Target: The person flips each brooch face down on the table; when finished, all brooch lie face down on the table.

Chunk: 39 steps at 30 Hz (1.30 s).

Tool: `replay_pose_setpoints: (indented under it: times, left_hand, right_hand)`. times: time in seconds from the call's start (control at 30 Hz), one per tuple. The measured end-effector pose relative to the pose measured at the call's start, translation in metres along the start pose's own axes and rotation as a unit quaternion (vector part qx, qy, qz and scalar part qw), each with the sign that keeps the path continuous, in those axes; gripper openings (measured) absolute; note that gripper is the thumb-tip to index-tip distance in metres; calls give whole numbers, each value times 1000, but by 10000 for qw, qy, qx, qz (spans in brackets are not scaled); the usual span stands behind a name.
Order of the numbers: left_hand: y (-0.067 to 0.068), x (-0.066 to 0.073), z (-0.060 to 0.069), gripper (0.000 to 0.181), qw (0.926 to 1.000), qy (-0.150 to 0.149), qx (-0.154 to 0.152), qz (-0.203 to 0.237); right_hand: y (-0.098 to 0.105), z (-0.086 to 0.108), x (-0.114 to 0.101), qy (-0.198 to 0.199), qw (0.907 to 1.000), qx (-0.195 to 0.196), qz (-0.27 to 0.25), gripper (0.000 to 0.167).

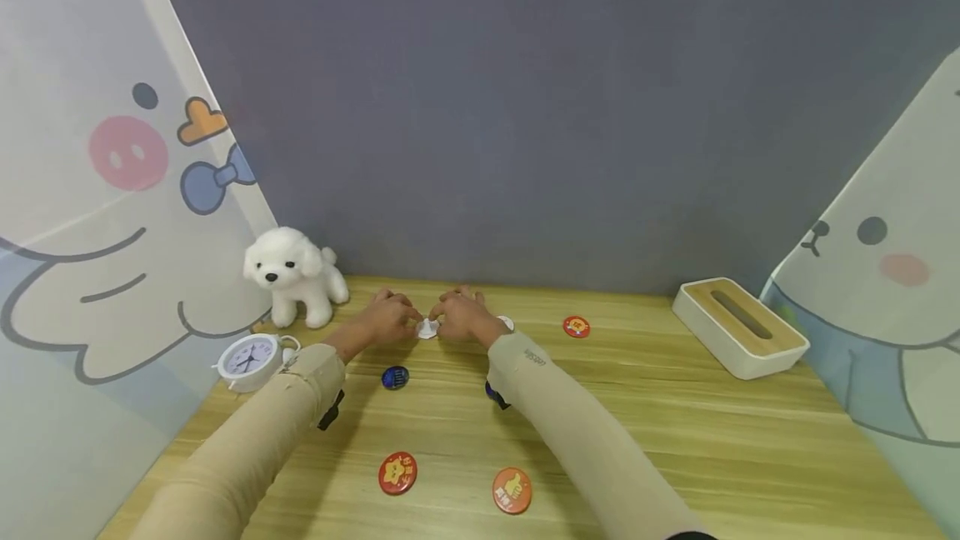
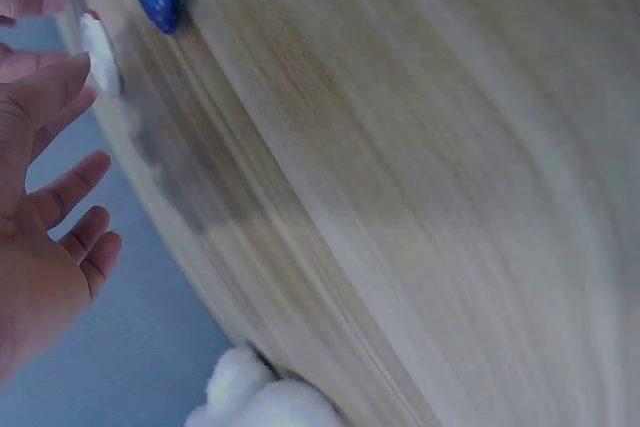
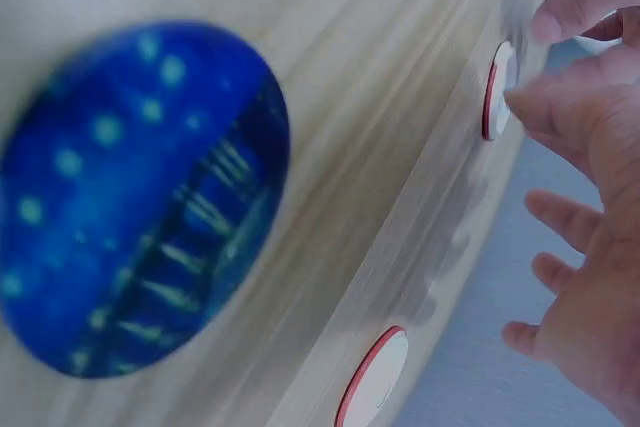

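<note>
A small round white badge with a red edge (image 3: 498,97) lies near the back of the table, between the two hands. In the head view the white badge (image 1: 427,329) shows between the fingertips. My left hand (image 1: 388,317) reaches it from the left, its fingers loosely spread. From the right, my right hand (image 1: 467,315) has its thumb and forefinger at the badge's edge, the other fingers spread apart. Whether the fingertips press on the badge or just hover is hard to tell. A blue badge (image 1: 395,377) lies in front of the left hand.
Another white badge (image 3: 375,384) lies beyond the right wrist. A second blue badge (image 3: 150,197) sits under the right forearm. Red badges (image 1: 577,326) (image 1: 397,473) and an orange one (image 1: 512,490) lie around. A plush dog (image 1: 292,273), alarm clock (image 1: 251,361) and tissue box (image 1: 738,327) stand at the sides.
</note>
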<state>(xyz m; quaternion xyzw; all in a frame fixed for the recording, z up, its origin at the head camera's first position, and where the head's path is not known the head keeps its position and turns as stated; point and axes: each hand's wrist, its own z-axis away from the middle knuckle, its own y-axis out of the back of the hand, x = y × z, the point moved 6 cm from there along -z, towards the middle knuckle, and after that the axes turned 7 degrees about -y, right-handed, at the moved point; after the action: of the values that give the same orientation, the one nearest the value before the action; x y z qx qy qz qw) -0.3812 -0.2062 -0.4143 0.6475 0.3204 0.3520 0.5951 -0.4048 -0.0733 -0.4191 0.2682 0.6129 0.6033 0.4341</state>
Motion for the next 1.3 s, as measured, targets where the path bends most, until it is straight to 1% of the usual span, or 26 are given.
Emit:
replay_pose_setpoints:
  times: [0.1, 0.2, 0.27, 0.37, 0.43, 0.53, 0.6, 0.67, 0.8, 0.97, 1.03, 1.13, 1.3]
  left_hand:
    - [4, 0, 9, 34, 9995, -27, 260, 196]
    - [11, 2, 20, 36, 9978, -27, 437, 490]
    - [14, 4, 27, 37, 9973, -30, 434, 583]
    - [17, 5, 40, 40, 9965, 65, 344, 763]
    - [18, 6, 49, 43, 9949, 178, 313, 945]
    - [20, 7, 62, 48, 9924, 265, 370, 1143]
    - [20, 8, 69, 49, 9916, 248, 465, 1180]
    - [19, 9, 77, 47, 9926, 140, 570, 1064]
    - [12, 9, 89, 41, 9932, -11, 731, 901]
    - [0, 7, 95, 38, 9922, 100, 793, 958]
    - [-3, 7, 96, 37, 9922, 115, 840, 908]
    - [-8, 8, 98, 36, 9924, 99, 939, 785]
    - [-14, 9, 100, 31, 9910, 45, 1054, 820]
  right_hand:
    - [0, 5, -3, 158, 9995, 85, -244, 38]
    - [3, 10, -3, 168, 9991, 109, -364, 42]
    - [5, 14, -2, 148, 9989, 77, -447, 44]
    - [5, 21, -3, 143, 9984, 34, -550, 46]
    - [3, 25, -5, 187, 9979, 0, -616, 47]
    - [-2, 31, -10, 300, 9980, -21, -551, 49]
    - [-6, 35, -15, 397, 9979, -78, -509, 51]
    - [-8, 40, -20, 481, 9977, -138, -456, 52]
    - [-14, 46, -32, 616, 9972, -214, -353, 48]
    - [-22, 46, -44, 667, 9972, -182, -288, 41]
    - [-25, 45, -48, 662, 9973, -172, -267, 40]
    - [-28, 45, -52, 653, 9975, -168, -218, 40]
    - [-33, 46, -54, 685, 9969, -255, -291, 40]
